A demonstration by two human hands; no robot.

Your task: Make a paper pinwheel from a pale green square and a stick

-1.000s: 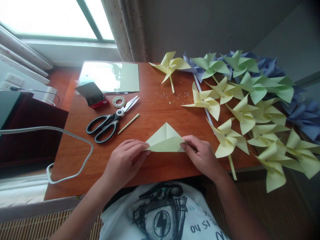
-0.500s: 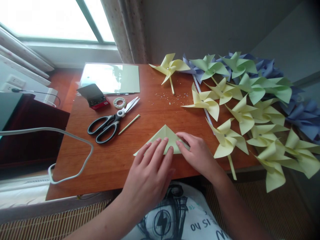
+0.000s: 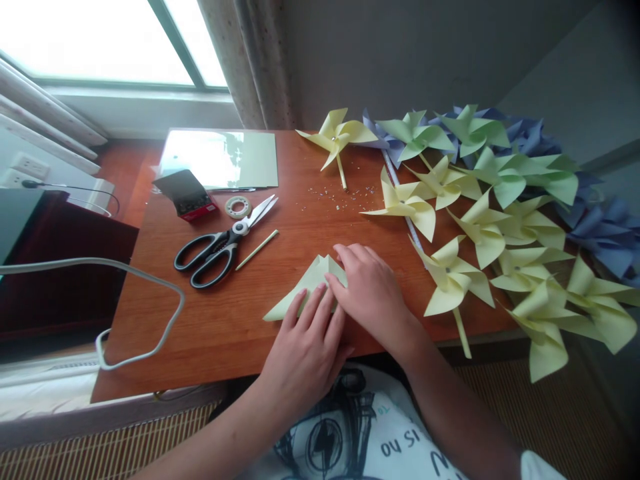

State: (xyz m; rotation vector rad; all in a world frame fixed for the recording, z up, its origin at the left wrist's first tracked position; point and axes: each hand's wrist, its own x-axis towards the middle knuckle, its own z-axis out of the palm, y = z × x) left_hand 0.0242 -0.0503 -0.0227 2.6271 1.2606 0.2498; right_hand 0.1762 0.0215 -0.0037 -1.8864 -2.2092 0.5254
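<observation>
A red-brown wooden table (image 3: pixel 210 320) is set under a window (image 3: pixel 100 40), against a grey wall. Near its front edge a folded sheet of pale yellow paper (image 3: pixel 299 295) lies flat. Only its left half shows, a triangle running out to a sharp corner at 8 o'clock.

The left hand (image 3: pixel 305 347) is laid palm down, its fingers spread and pressed on the paper's near part. The right hand (image 3: pixel 373 293) is flat too, its fingers together over the paper's top and right part. Nothing is clamped in either hand.

The paper is judged very light and thin. It is limp as a sheet but stiffer along its folds, easily creased or torn, and likely to slide on the smooth wood unless pinned. It is best held by flat fingertips near a fold, or pinched at the free corner.

From the paper, scissors (image 3: pixel 220 243) and a thin stick (image 3: pixel 257 249) lie at 10 o'clock, with tape (image 3: pixel 238 206), a small box (image 3: pixel 185 193) and spare sheets (image 3: pixel 225 157) beyond. Small scraps (image 3: pixel 345 193) are scattered at 12 o'clock. Pinwheels (image 3: pixel 480 227) crowd the side from 1 to 4 o'clock, some overhanging the edge. A white cable (image 3: pixel 150 280) loops at 9 o'clock. Open room is left at 8 to 9 o'clock, and the table's front edge runs close at 6 o'clock.
</observation>
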